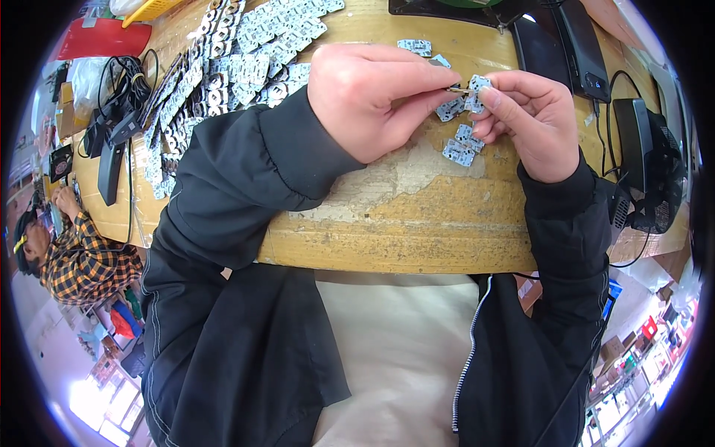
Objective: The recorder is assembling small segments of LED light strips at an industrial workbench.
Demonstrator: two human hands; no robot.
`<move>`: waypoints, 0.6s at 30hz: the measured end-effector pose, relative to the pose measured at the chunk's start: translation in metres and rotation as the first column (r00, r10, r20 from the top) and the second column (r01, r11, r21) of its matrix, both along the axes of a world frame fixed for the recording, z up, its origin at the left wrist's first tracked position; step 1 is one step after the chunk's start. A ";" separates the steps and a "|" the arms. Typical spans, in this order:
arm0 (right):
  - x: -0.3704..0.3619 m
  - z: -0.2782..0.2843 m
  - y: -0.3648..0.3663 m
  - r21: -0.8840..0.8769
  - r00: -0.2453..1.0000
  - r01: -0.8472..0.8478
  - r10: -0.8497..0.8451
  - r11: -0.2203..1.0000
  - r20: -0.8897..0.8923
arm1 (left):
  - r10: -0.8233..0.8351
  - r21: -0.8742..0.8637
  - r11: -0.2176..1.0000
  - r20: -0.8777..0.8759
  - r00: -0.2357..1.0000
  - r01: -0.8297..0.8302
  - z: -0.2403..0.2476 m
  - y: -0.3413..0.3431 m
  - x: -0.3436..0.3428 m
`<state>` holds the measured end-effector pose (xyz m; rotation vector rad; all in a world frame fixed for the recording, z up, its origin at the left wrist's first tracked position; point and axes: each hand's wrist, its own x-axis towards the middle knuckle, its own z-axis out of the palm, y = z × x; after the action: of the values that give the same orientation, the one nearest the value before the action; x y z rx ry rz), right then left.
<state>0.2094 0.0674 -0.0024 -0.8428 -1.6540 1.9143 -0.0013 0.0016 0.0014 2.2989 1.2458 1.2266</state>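
Above the table's middle, my right hand point(532, 119) pinches a small pale-blue circuit board point(477, 86) between thumb and fingers. Coming from the other side, my left hand point(372, 97) is closed with thumb and forefinger on a thin, brass-coloured piece point(458, 90), whose end meets the edge of that board. What exactly this piece is, I cannot make out. Loose circuit boards point(458, 153) lie on the wooden table point(402, 238) below my fingers, and another board point(414, 48) lies farther back.
Many circuit boards in panels and strips point(246, 74) are heaped at the far left. Black adapters with cables point(112, 149) lie left of them. On the right stand a black device point(585, 59) and a black fan-like unit point(655, 186). Another person point(82, 257) sits at the left.
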 end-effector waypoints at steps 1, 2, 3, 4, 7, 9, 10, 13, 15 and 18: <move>0.000 -0.001 0.000 -0.002 1.000 0.006 -0.006 1.000 -0.005 | 0.000 0.000 1.000 0.000 1.000 0.000 0.000 0.000 0.000; 0.000 -0.001 0.000 -0.002 1.000 0.006 -0.006 1.000 -0.005 | -0.004 -0.014 1.000 -0.007 1.000 0.003 0.000 0.000 0.000; 0.000 -0.001 -0.001 -0.003 1.000 0.017 -0.017 1.000 0.004 | -0.007 -0.030 1.000 -0.014 1.000 0.007 0.000 -0.001 0.000; 0.000 -0.001 -0.001 -0.005 1.000 0.029 -0.029 1.000 0.012 | -0.006 -0.029 1.000 -0.014 1.000 0.006 0.000 0.000 -0.001; 0.000 -0.001 -0.002 0.007 0.999 0.041 -0.041 0.999 0.006 | -0.035 0.002 0.999 -0.011 0.999 0.035 0.000 0.001 -0.002; 0.000 -0.002 -0.001 0.004 0.999 0.042 -0.042 0.999 0.006 | -0.050 -0.011 0.999 -0.015 0.999 0.050 0.002 0.000 -0.001; 0.000 -0.002 -0.001 0.000 0.999 0.043 -0.043 0.999 0.005 | -0.048 -0.010 0.999 -0.015 0.999 0.048 0.000 0.001 -0.001; 0.000 -0.004 -0.001 -0.009 0.996 0.064 -0.064 0.998 -0.056 | 0.010 0.027 1.000 0.064 0.998 -0.011 -0.004 0.003 0.001; 0.000 -0.004 -0.001 0.010 0.993 0.100 -0.100 0.995 -0.058 | 0.029 -0.167 0.986 0.259 0.965 0.015 -0.004 0.003 0.001; 0.002 -0.005 0.001 0.030 0.991 0.118 -0.116 0.993 -0.068 | 0.026 -0.266 0.958 0.458 0.889 0.109 -0.005 0.002 0.004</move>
<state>0.2115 0.0683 -0.0070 -0.8355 -1.5594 1.8096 0.0030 0.0038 -0.0034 1.6910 1.1035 1.3662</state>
